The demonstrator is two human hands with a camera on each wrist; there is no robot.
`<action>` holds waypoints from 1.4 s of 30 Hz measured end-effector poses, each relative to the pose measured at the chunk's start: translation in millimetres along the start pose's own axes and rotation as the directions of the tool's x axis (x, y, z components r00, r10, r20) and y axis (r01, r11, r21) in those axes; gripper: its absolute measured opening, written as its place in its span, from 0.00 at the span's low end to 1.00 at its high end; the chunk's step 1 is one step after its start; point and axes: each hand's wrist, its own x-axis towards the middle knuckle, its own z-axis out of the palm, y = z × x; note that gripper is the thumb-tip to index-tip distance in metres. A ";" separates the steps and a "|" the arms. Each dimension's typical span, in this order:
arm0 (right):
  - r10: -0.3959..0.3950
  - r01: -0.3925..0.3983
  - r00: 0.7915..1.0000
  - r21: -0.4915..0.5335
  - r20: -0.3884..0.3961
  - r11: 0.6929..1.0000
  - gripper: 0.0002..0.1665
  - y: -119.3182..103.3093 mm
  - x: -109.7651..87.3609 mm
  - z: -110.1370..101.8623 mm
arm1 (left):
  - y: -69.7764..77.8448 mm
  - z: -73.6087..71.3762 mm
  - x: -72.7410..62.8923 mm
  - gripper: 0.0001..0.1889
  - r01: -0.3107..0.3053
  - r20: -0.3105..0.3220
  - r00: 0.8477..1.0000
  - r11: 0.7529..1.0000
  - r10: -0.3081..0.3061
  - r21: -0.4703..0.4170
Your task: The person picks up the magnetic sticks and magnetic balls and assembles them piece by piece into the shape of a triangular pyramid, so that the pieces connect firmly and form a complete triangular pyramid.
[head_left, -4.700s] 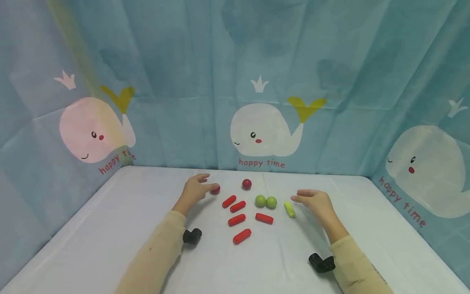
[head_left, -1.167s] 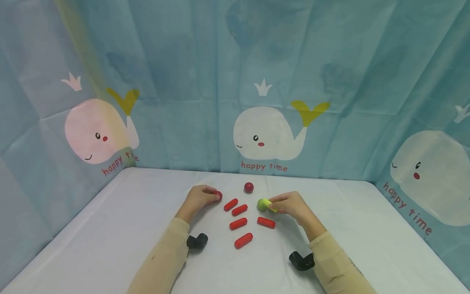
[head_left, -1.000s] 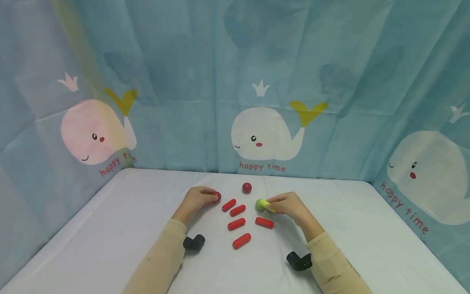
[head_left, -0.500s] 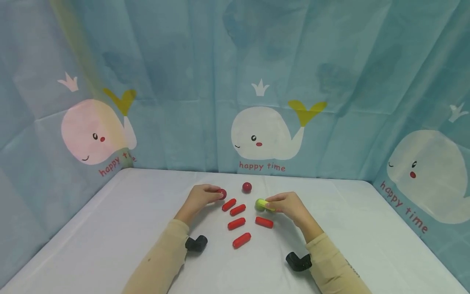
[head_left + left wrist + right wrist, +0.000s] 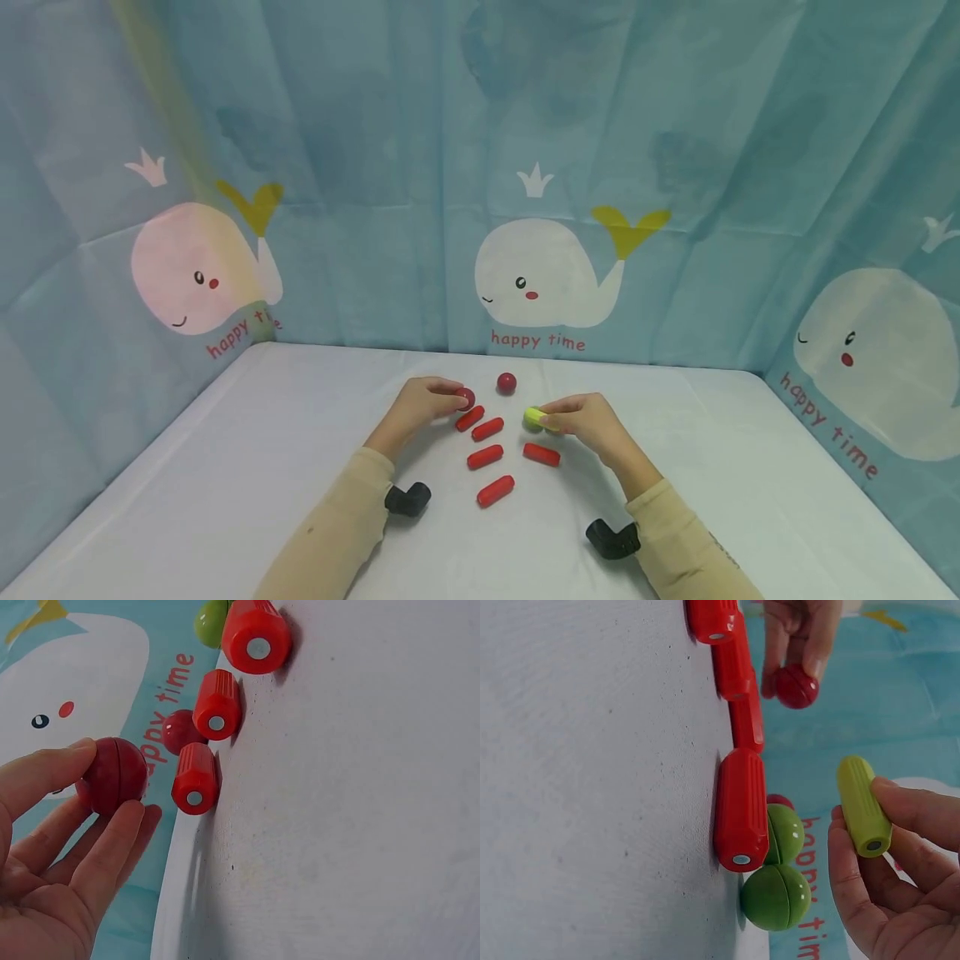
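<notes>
My left hand pinches a dark red ball between thumb and fingertips, off the table; a seam runs round the ball. My right hand grips a yellow-green ribbed rod, its visible end showing a dark round disc. In the head view the rod is above the two green balls and largely covers them; the right wrist view shows both green balls side by side on the table. Nearest to the left hand lies a red ribbed rod with a silvery disc in its end.
Several more red rods, such as the front red rod, lie between the arms on the white table. A second red ball sits farther back. A blue curtain printed with whales hangs behind the table.
Since the earliest frame, my right hand has picked up the yellow-green rod and carried it left over the green balls. My left hand has taken hold of the red ball, lifted it and moved right.
</notes>
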 end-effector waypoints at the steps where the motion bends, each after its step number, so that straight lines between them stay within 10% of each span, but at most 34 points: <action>1: -0.003 0.003 1.000 0.002 0.000 1.000 0.13 -0.1 -0.4 0.2 | 0.7 0.8 -0.8 0.21 -0.002 0.001 1.000 1.000 0.002 -0.003; 42: -0.020 0.020 1.000 0.027 0.005 0.999 0.14 -6.2 -4.9 13.0 | 10.6 15.9 -10.4 0.20 -0.101 0.093 0.990 0.994 0.104 -0.034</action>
